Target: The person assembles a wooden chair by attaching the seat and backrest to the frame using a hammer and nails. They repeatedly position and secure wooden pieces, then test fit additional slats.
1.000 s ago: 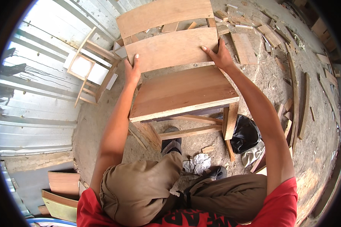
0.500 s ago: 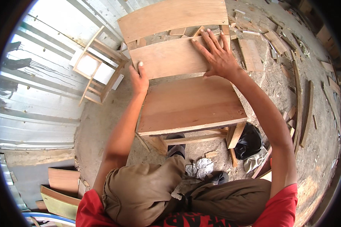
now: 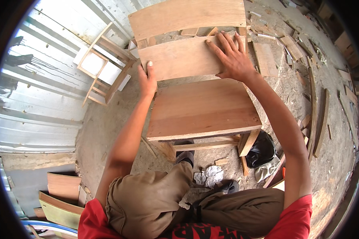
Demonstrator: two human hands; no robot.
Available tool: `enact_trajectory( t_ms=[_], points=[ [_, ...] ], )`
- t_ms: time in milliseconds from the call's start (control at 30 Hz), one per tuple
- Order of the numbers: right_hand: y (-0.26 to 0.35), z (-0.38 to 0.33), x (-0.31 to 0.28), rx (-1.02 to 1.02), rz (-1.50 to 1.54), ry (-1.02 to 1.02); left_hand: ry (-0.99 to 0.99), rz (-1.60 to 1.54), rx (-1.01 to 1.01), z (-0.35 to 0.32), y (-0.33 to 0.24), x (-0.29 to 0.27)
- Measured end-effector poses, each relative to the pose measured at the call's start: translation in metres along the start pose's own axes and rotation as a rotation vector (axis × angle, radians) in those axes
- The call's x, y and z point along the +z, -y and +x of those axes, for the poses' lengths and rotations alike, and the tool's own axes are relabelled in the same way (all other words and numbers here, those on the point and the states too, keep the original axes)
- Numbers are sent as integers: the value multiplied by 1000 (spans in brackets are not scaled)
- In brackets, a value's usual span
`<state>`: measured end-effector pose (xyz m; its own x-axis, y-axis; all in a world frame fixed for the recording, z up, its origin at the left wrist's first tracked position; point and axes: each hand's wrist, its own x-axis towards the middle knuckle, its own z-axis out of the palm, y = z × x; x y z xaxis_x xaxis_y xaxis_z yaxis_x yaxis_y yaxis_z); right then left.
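A bare wooden chair stands in front of me, its flat seat (image 3: 203, 109) toward me and two curved back slats beyond it. My left hand (image 3: 147, 79) grips the left end of the lower back slat (image 3: 179, 57), thumb up over its edge. My right hand (image 3: 231, 57) lies flat on the right part of that slat with the fingers spread. The upper back slat (image 3: 187, 16) sits just beyond both hands. My knees in brown trousers are below the seat.
An unfinished chair frame (image 3: 103, 65) leans against the corrugated metal wall at the left. Wood offcuts and curved strips (image 3: 315, 107) litter the dirt floor at the right. A black bag (image 3: 261, 149) lies by the chair leg, plywood pieces (image 3: 64, 191) at the lower left.
My right hand slid from the slat's right edge onto its face and spread flat. My left hand kept its grip at the left end. The chair now sits closer in view.
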<state>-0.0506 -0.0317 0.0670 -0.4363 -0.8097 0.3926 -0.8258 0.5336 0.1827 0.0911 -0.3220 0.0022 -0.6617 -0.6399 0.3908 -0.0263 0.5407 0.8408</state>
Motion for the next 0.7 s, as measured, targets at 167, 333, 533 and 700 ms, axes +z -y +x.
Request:
enact_trajectory(
  t_ms=[167, 333, 533, 700],
  points=[
    [-12, -14, -3, 2, 92, -35, 28, -250, -247, 7, -1, -8],
    [-52, -63, 14, 47, 165, -298, 122, -285, -239, 8, -2, -7],
    [-100, -162, 46, 792, 202, -257, 169, -201, -323, 10, 0, -2],
    [-85, -231, 64, 1418, 224, 473, 134, -243, -353, 10, 16, -9]
  ],
)
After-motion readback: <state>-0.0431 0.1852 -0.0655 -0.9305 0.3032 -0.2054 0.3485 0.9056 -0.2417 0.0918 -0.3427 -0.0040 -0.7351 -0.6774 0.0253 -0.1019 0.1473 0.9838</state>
